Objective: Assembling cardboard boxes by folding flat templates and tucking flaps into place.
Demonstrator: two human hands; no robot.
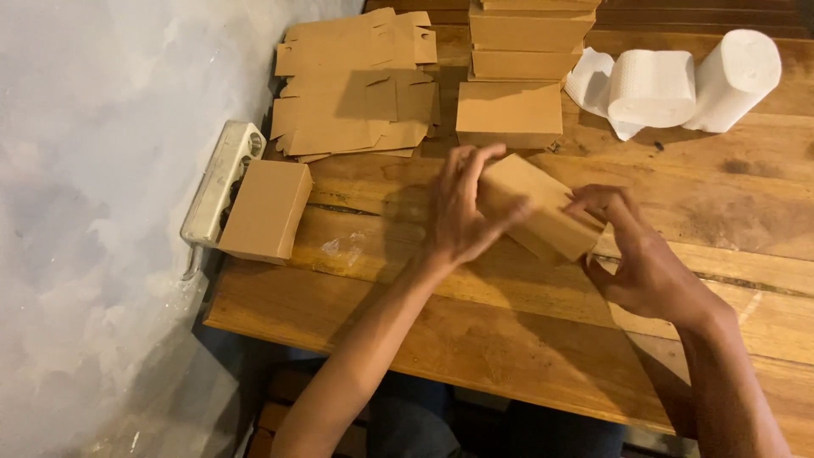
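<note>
Both forearms reach over the wooden table (pixel 475 339). Left hand (pixel 462 212) and right hand (pixel 636 254), fingers curled, clasp a closed brown cardboard box (pixel 543 208); contents hidden.

Wooden plank tabletop (pixel 509 339), worn and stained, warm light, mottled pale grey wall (pixel 93 170) at left, white power strip (pixel 222 182) along the tabletop edge, dark floor beneath.
</note>
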